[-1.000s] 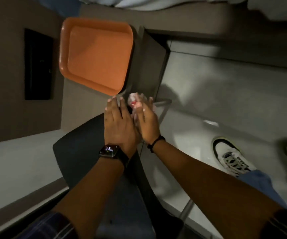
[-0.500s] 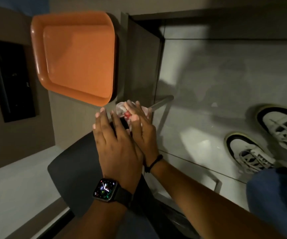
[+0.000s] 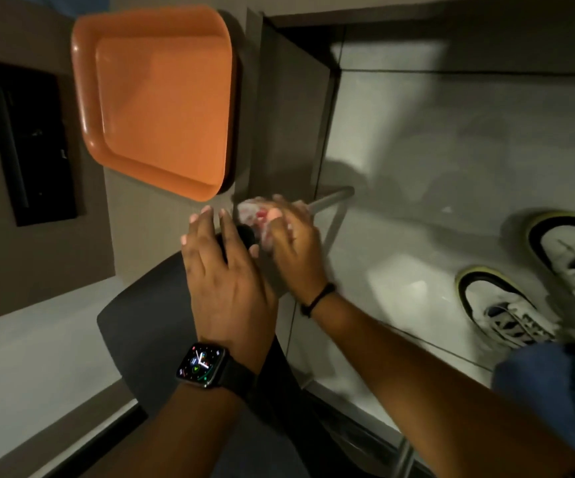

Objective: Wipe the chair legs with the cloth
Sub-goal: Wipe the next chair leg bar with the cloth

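A dark chair seat fills the lower middle of the head view, and its thin metal leg sticks out to the right above the pale floor. My right hand is closed around a bunched white cloth with red marks and presses it against the leg's upper end. My left hand, with a watch on the wrist, rests flat on the chair edge with fingers spread, right beside the cloth. The joint under the cloth is hidden.
An orange tray lies on a brown table just beyond the hands. A dark panel sits at the left. Two white shoes stand on the tiled floor at the right. Another metal leg shows at the bottom.
The view has shifted and closed in, with the shoes sliding in from the right. My right hand has moved the cloth slightly along the leg; my left hand has stayed on the chair.
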`<state>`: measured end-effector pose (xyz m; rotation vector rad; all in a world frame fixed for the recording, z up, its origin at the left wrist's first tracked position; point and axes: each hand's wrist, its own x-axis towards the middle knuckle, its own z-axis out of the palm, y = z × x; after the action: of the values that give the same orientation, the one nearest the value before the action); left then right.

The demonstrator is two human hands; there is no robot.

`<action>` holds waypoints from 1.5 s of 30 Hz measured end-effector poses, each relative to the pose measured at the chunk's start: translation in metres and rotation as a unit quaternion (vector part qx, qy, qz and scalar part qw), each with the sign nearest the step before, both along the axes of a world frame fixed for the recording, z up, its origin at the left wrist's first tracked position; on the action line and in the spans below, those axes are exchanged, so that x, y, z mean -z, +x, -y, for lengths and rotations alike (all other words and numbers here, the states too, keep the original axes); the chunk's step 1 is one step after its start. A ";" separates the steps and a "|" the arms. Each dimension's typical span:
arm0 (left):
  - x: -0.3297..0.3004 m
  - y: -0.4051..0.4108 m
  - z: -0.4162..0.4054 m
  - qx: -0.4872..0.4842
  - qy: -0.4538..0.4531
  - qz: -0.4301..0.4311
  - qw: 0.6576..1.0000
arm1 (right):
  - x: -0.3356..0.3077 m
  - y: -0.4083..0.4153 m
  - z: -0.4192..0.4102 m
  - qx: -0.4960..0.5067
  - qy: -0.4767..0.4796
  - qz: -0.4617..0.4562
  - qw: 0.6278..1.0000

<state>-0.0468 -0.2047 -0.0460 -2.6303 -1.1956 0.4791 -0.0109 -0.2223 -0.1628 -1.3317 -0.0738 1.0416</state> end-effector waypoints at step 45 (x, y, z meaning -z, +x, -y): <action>-0.001 -0.003 0.001 0.002 -0.006 0.044 0.999 | 0.028 -0.034 0.001 0.103 0.025 -0.131 0.986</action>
<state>-0.0500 -0.2057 -0.0452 -2.6882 -1.2172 0.3756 -0.0451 -0.2232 -0.1909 -1.1204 0.2303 1.0219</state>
